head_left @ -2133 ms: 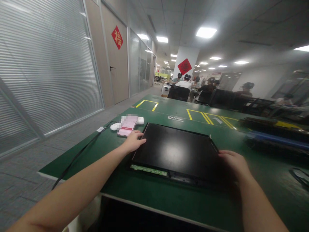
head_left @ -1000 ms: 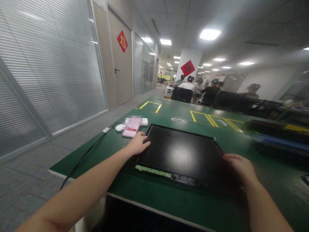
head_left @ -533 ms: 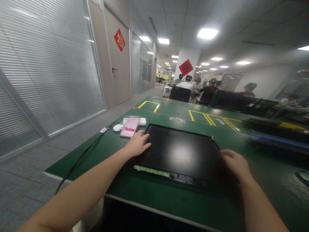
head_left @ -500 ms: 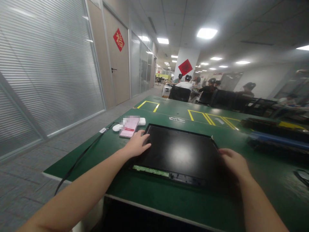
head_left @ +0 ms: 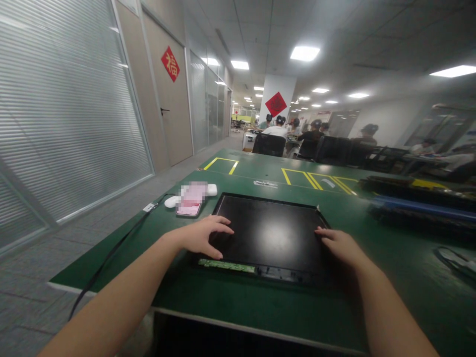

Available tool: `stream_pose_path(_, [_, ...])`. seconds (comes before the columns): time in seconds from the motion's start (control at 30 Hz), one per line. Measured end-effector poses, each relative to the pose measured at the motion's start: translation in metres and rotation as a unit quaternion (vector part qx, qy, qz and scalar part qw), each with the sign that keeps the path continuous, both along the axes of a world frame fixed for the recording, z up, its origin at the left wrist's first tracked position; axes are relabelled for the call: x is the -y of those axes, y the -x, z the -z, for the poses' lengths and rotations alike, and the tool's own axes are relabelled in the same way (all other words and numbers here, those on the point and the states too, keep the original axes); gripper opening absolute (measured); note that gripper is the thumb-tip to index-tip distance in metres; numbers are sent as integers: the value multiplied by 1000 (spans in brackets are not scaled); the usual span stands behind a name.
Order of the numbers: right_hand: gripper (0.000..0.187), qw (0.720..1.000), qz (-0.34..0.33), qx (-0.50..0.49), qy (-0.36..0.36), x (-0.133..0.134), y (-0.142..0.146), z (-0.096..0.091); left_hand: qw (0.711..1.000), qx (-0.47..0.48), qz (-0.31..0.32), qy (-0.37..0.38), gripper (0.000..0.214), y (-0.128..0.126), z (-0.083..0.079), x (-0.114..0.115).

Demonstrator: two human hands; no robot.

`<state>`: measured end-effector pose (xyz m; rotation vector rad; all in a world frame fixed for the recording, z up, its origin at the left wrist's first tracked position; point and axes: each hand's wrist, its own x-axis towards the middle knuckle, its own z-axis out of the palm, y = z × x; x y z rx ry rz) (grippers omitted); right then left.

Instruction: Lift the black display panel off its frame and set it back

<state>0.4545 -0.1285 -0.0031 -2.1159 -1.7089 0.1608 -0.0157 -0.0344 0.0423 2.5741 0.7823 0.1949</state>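
A black flat display panel point(head_left: 260, 223) lies face up on the green table point(head_left: 223, 302), with a strip of green circuit board point(head_left: 226, 266) along its near edge. My left hand point(head_left: 203, 235) is over the panel's left edge, its fingers spread and the thumb pointing to the near left corner. At the opposite edge is my right hand point(head_left: 342, 245), fingers stretched out with their tips at the panel's rim. Whether either hand presses on the panel cannot be made out. The right thumb is hidden.
Beyond my left hand lie a pink-screened phone point(head_left: 191, 201), a white rounded object point(head_left: 171, 202) and a black strap point(head_left: 111, 253). Dark panels with a blue edge point(head_left: 427, 210) are stacked at right, near a cable-like coil point(head_left: 457, 263). Yellow tape point(head_left: 297, 171) marks the far side. Several people sit beyond.
My left hand has slid nearer along the panel's left edge, spreading its fingers. My right hand's fingers have moved from the side onto the right rim. The camera view has shifted slightly.
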Motion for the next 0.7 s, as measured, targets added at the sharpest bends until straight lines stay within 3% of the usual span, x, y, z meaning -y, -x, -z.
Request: stream_pose_path(0.7, [36, 998, 38, -35, 42, 2, 8, -14, 995, 67, 66, 15, 67, -3, -4, 1])
